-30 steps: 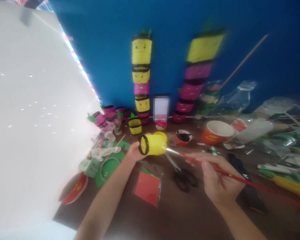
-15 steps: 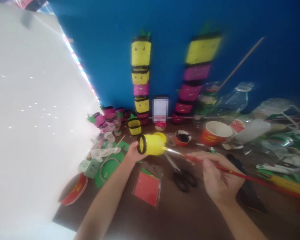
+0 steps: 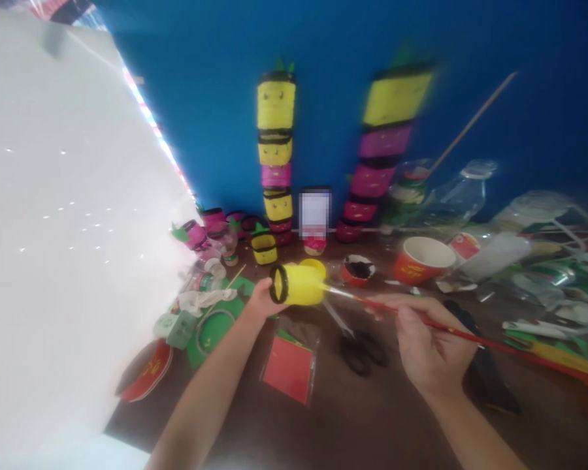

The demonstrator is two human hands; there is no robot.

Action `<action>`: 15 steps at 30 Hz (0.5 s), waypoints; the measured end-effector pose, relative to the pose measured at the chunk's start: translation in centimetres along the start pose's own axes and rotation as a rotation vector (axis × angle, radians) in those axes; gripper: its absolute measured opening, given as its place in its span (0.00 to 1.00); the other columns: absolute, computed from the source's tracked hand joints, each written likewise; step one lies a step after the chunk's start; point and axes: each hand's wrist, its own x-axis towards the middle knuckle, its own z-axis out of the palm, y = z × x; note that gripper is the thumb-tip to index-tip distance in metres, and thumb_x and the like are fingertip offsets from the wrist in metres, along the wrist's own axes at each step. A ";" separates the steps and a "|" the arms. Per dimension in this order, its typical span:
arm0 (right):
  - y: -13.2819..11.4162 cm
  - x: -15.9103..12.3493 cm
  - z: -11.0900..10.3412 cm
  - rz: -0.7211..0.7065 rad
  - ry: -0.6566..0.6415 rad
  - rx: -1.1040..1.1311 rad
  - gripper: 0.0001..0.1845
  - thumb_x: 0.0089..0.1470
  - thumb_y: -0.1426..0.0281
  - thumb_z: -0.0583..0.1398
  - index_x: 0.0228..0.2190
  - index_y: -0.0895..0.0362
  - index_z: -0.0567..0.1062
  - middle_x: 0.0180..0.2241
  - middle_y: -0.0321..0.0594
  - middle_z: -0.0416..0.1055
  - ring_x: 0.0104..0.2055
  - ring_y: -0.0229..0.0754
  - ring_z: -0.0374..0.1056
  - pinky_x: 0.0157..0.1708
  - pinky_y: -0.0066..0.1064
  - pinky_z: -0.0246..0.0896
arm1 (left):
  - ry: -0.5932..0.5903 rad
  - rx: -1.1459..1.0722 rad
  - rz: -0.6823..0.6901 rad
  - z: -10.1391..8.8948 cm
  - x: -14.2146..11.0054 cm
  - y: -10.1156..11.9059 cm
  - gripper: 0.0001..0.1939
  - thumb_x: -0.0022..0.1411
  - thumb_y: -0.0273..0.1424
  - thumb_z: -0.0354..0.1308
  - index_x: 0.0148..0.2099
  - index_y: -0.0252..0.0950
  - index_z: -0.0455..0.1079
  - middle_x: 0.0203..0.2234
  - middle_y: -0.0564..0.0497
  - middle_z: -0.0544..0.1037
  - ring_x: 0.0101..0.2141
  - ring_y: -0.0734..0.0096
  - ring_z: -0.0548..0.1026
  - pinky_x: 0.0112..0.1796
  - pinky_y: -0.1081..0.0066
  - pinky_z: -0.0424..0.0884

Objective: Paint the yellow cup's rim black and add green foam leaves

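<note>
Yellow container (image 3: 304, 285) sideways in the left hand (image 3: 264, 300)

The container (image 3: 304, 285) is bright yellow, edged in black; the brush (image 3: 480, 339) is red. The wall (image 3: 196, 98) is blue, the surface (image 3: 362, 418) dark brown.

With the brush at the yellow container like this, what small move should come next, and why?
Probably a short, light stroke of the brush along the yellow container: the right hand holds the brush with its tip at or very near the container's end, and the left hand supports the container sideways. Whether the tip touches is unclear.
</note>
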 end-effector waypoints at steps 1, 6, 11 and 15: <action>0.0 0.0 0.0 -0.008 -0.011 -0.023 0.08 0.54 0.71 0.56 0.31 0.53 0.77 0.31 0.38 0.76 0.32 0.41 0.72 0.27 0.31 0.69 | -0.001 -0.001 0.003 0.0 0.0 0.0 0.35 0.38 0.40 0.63 0.51 0.34 0.64 0.46 0.42 0.73 0.54 0.47 0.62 0.52 0.53 0.56; -0.1 0.0 0.1 -0.030 -0.002 -0.015 0.09 0.55 0.71 0.56 0.32 0.53 0.77 0.32 0.38 0.76 0.33 0.41 0.72 0.27 0.31 0.69 | -0.006 0.005 -0.002 0.0 0.0 0.0 0.37 0.37 0.40 0.63 0.52 0.34 0.63 0.46 0.42 0.73 0.54 0.48 0.63 0.52 0.54 0.56; -0.3 0.2 0.1 -0.031 -0.009 -0.028 0.09 0.54 0.72 0.56 0.30 0.53 0.77 0.31 0.38 0.76 0.32 0.41 0.73 0.26 0.30 0.68 | -0.033 0.011 0.003 -0.1 0.0 -0.1 0.36 0.38 0.41 0.63 0.51 0.35 0.64 0.47 0.42 0.72 0.52 0.49 0.65 0.51 0.54 0.57; -0.2 0.0 0.0 -0.004 -0.008 0.007 0.09 0.55 0.72 0.56 0.30 0.52 0.76 0.32 0.38 0.76 0.32 0.41 0.72 0.27 0.31 0.68 | -0.056 0.016 -0.011 -0.1 -0.1 0.0 0.36 0.38 0.40 0.63 0.52 0.36 0.63 0.48 0.43 0.72 0.53 0.48 0.64 0.52 0.53 0.57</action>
